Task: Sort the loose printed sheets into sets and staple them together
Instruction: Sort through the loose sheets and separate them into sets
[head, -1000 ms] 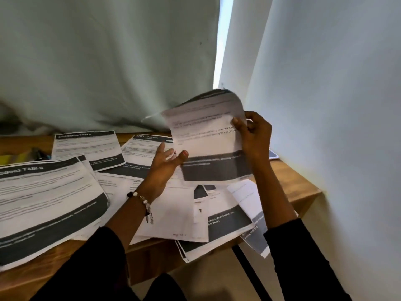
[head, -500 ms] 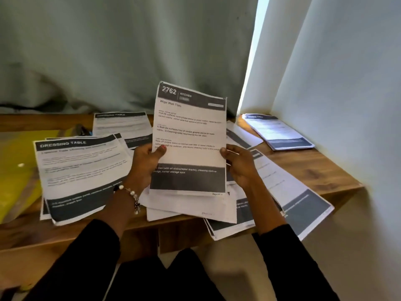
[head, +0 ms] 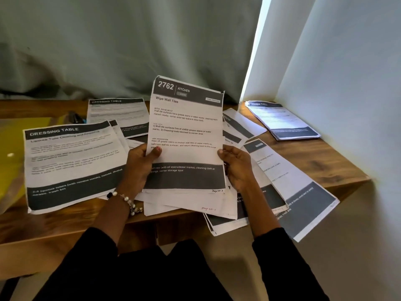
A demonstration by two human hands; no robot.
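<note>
Above the desk (head: 325, 161), I see both hands holding one sheet (head: 186, 135) upright, facing the camera. Header reads "2762 KITCHEN", title "Wipe Wall Tiles", handwritten "Page No: 3" at its bottom right corner.

Left hand (head: 138, 168): thumb across the sheet's left edge, fingers curled behind it, so it grips the paper. Beaded bracelet (head: 125, 199) on that wrist. Right hand (head: 236, 166): thumb tip on the right edge, fingers curled behind, also gripping the sheet.

Under the held sheet is a loose heap (head: 195, 205) of overlapping pages on the desk, some hanging over the front edge. One carries pink handwriting I can't read clearly. Two more pages (head: 303, 192) fan out to the right of the heap, the outer one sticking well past the desk edge.

Left of the hands lies a "DRESSING TABLE" stack (head: 69, 161), top page readable, a few sheets offset beneath it. Behind it a second "DRESSING TABLE" sheet (head: 117, 114), blurred. Squared-up pile (head: 282, 120) in the far right corner, against the wall (head: 347, 83), well apart from the rest.

Yellow folder (head: 13, 148) on the far left, partly under the left stack. Dark object with a blue bit (head: 76, 118) between folder and rear sheet; too small to tell what it is.

Grey curtain (head: 130, 51) hangs behind the desk, with a bright strip where it meets the wall. Held sheet blocks my view of the middle of the desk.
</note>
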